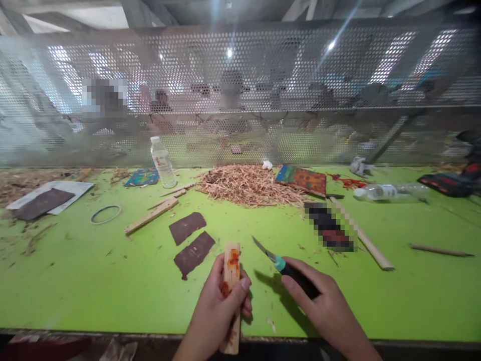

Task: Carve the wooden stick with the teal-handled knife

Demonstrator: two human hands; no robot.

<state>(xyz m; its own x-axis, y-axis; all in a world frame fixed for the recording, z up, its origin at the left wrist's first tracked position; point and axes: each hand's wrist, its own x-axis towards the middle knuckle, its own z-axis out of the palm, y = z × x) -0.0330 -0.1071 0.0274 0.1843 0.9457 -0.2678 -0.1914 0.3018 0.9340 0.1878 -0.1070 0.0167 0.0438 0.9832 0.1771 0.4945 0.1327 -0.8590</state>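
Observation:
My left hand (221, 306) is closed around a flat strip of light wood (232, 273) with orange and dark red painted shapes on its face. The strip stands nearly upright in the view, its top end above my fingers. To its right, my right hand (319, 296) grips the black handle of a carving knife (300, 281) with a teal collar. Its curved blade points up and left, apart from the wood. Two pieces of brown sandpaper (194, 253) lie on the green table (150, 296) beyond my left hand.
A heap of wood shavings (240, 185) lies before a perforated metal screen (244, 65). An upright bottle (163, 163), a carved stick (152, 214) and a ring (105, 214) are left. A wooden rod (363, 235), lying bottle (391, 192) and power tool (449, 183) are right. People show behind the screen.

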